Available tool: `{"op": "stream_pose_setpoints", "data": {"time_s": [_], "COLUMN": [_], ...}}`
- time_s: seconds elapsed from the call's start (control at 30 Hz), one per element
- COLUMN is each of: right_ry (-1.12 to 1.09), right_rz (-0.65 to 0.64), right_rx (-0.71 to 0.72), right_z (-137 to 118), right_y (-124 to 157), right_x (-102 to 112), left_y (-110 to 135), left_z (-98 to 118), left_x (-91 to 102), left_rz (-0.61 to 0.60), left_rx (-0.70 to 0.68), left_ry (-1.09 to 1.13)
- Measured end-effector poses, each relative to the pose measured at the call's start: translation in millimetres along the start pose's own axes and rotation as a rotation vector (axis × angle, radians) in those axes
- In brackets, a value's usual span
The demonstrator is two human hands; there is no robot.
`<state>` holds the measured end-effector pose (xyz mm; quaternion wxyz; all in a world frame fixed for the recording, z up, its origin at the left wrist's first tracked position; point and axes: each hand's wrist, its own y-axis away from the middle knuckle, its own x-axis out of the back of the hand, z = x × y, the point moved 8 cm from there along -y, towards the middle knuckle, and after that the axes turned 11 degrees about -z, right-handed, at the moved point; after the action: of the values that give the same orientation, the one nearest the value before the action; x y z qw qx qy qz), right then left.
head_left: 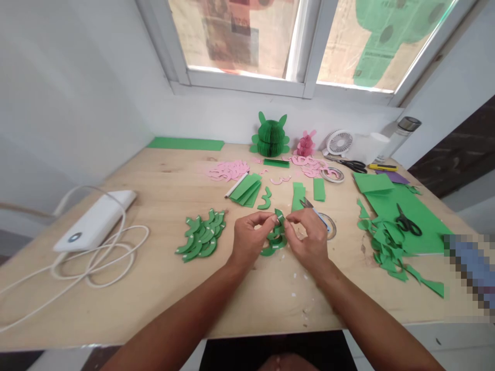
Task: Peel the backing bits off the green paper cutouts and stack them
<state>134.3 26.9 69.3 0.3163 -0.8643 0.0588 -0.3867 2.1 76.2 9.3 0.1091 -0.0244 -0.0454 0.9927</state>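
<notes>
Our left hand (247, 241) and right hand (309, 238) both pinched a green piece (279, 215) over the stack (274, 243); we seemed mid-joining, which needed aligned edges.

Single head-worn view looked forward and down across table (162, 299); left hand (247, 242), right hand (309, 242) close, centre frame; window (247, 41) along top.

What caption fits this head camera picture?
Left hand and right hand pinch a green paper piece over a wooden table.

Matt green paper cutouts (201, 236); bare wood table (185, 288).
</notes>
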Motion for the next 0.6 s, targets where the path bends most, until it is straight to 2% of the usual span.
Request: {"op": "stream_pose_setpoints", "data": {"time_s": [0.07, 0.23, 0.43, 0.6], "right_ry": [0.042, 0.01, -0.084, -0.133], "right_rz": [-0.027, -0.04, -0.056, -0.077], "right_rx": [0.025, -0.059, -0.142, -0.193], "right_z": [-2.3, 5.3, 10.5, 14.8], "right_y": [0.4, 0.4, -1.2, -1.8], "right_x": [-3.5, -6.7, -6.2, -7.7], "left_y": [0.9, 3.5, 6.1, 7.0], "left_z": [2.1, 8.2, 13.4, 14.2], "left_x": [-0.8, -4.2, -3.8, -4.6], "left_rz": [-0.007, -0.02, 0.025, 0.017], "left_rx": [-0.024, -0.072, -0.057, -0.041], "left_ry": [-0.033, -0.091, -0.14, -0.149]}}
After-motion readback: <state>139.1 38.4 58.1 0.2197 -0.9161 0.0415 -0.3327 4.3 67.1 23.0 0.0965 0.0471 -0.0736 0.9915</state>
